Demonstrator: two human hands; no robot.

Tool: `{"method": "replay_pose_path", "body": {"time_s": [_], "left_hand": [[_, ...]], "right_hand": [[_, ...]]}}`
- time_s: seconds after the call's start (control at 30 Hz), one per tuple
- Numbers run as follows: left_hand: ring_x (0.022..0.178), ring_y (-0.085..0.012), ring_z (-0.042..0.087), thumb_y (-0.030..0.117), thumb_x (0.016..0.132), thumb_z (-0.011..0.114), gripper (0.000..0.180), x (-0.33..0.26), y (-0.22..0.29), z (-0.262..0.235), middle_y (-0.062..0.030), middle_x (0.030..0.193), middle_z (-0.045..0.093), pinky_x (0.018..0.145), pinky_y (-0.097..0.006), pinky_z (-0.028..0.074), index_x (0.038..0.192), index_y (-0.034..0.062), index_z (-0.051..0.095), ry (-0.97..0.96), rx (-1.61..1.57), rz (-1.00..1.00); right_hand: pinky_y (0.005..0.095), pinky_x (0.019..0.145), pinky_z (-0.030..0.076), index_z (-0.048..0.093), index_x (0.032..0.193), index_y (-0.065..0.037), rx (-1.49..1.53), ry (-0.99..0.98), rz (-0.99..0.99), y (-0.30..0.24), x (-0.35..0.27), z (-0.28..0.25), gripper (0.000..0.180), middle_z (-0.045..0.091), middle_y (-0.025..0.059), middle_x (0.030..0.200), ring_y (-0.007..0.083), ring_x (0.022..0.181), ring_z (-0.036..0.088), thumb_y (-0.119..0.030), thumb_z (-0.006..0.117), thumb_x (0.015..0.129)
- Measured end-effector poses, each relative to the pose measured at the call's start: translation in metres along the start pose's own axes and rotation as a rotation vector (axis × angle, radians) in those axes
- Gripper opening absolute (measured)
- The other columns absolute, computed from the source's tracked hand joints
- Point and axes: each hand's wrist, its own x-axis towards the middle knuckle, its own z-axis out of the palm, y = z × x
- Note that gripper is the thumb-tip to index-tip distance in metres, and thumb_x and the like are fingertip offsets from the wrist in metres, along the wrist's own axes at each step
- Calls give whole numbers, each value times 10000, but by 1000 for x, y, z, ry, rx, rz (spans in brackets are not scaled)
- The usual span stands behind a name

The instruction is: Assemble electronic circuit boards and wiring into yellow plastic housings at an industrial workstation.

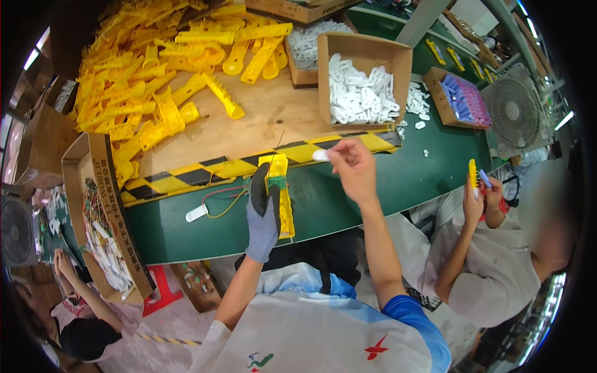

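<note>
My left hand (264,214), in a grey and black glove, is closed around a yellow plastic housing (285,214) that lies lengthwise over the green table. A green circuit board (277,182) sits across the housing near my fingers. Red and yellow wires run left from there to a white plastic piece (197,214) on the table. Bare and raised to the right, my right hand (353,166) pinches a small white plastic piece (321,155) between thumb and fingers, apart from the housing.
Yellow housings (143,87) are heaped on a wooden board edged with striped tape (186,174). A cardboard box (324,81) holds white pieces. Left stands a box (118,230) of wired parts. Beyond are a purple-filled box (443,99) and a fan (513,109). Co-workers sit on both sides.
</note>
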Motion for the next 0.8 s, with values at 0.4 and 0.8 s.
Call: {"method": "replay_pose_path", "body": {"time_s": [0.4, 0.8], "left_hand": [[1096, -241, 600, 69, 943, 550, 494, -2, 1, 3, -183, 1314, 574, 933, -327, 455, 1423, 48, 434, 6, 588, 317], [1136, -305, 599, 102, 946, 551, 496, -1, -2, -2, -192, 1319, 567, 953, -350, 461, 1423, 55, 427, 4, 487, 329]], "right_hand": [[176, 572, 439, 660, 897, 24, 1, -187, 358, 6, -38, 40, 124, 656, 7, 756, 28, 644, 575, -83, 719, 877], [224, 452, 253, 623, 678, 9, -176, -8, 235, 26, -35, 53, 294, 483, -57, 534, 11, 500, 364, -170, 745, 877]]}}
